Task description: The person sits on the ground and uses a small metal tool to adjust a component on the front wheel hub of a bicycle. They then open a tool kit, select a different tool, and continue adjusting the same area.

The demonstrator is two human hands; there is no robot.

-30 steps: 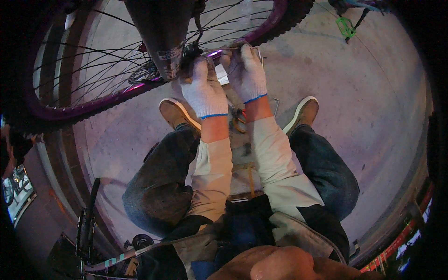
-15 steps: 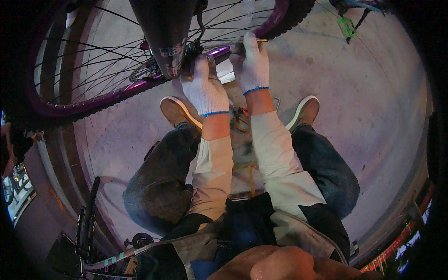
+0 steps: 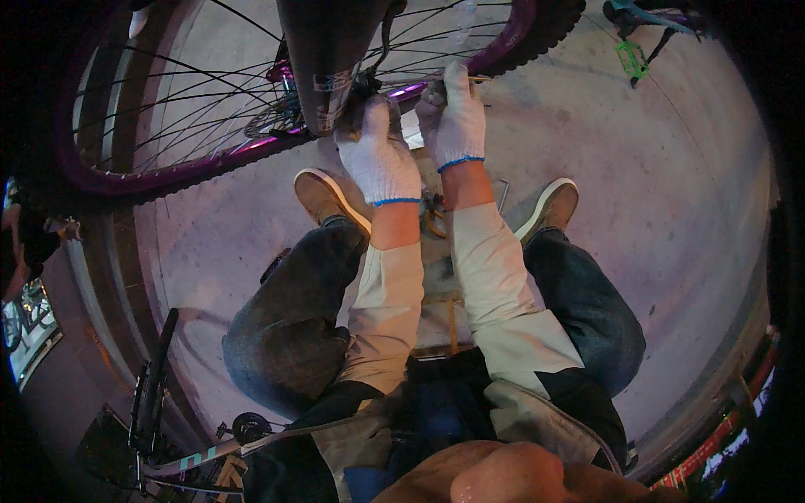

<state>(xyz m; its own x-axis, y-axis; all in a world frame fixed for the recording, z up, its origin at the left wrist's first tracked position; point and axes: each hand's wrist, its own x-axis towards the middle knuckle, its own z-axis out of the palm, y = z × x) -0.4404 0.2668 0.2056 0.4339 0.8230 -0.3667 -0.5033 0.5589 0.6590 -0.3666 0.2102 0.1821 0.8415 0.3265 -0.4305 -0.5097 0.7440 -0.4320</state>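
Note:
Both my hands wear white knit gloves with blue cuffs, darkened at the fingers. My left hand [image 3: 379,155] is closed at the lower end of a thick black bicycle tube [image 3: 314,67], by a small black part with a cable. What its fingers grip is hidden. Just right of it, my right hand [image 3: 454,121] is closed with the thumb pointing up. A thin yellowish rod [image 3: 480,79] sticks out from its right side; the rest is covered by the glove. Behind both hands runs a wheel with a purple rim [image 3: 210,159], black spokes and a knobby tyre.
On the floor between my shoes lie an L-shaped hex key [image 3: 503,194] and a tool with orange-yellow handles [image 3: 435,224], partly hidden by my forearms. A green pedal [image 3: 631,60] shows at the upper right. Another bicycle [image 3: 189,461] is at the lower left.
The black tube and wheel sit slightly farther right in the view. My left hand has shifted a little right with them; the right hand keeps nearly the same place and hold.

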